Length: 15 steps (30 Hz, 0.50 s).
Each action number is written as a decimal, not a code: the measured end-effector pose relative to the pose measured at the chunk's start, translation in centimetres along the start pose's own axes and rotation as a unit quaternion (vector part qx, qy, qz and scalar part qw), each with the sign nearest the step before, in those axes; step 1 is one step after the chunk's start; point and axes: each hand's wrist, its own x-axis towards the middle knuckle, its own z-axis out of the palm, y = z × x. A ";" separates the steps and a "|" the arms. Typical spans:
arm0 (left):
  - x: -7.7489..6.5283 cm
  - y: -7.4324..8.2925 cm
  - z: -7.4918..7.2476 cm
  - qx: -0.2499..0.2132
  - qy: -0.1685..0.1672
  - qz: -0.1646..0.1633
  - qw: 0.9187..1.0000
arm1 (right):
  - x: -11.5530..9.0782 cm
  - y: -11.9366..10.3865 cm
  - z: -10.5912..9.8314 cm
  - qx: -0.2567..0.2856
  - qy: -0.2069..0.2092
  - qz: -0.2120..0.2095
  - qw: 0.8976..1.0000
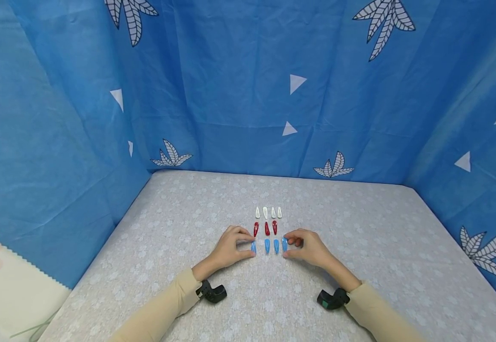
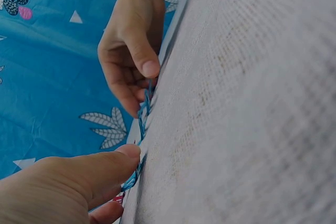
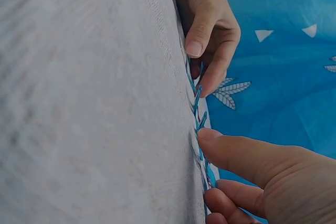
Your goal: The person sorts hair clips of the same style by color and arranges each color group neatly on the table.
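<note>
Blue snap hair clips lie in a row on the patterned tabletop. At the row's left end, the thumb and index finger of my left hand (image 1: 228,247) pinch a blue hair clip (image 1: 253,247) by its two ends. My right hand (image 1: 310,247) likewise pinches the blue hair clip (image 1: 284,244) at the right end. Between the hands are two more blue clips, one left (image 1: 267,246) and one right (image 1: 276,246). In the left wrist view, the left thumb (image 2: 113,169) is at its clip; the right wrist view has the right thumb (image 3: 239,150) beside blue clips.
Just behind the blue row lie three red hair clips (image 1: 267,229). Farther back is a row of several white hair clips (image 1: 265,213). The grey-white floral tabletop (image 1: 188,204) meets a blue curtain (image 1: 239,95) at the back and sides. Each wrist wears a black camera mount (image 1: 214,293).
</note>
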 end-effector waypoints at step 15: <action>0.0 -0.2 0.1 0.003 0.003 0.004 1.000 | -0.1 -0.1 0.0 -0.010 -0.013 0.008 1.000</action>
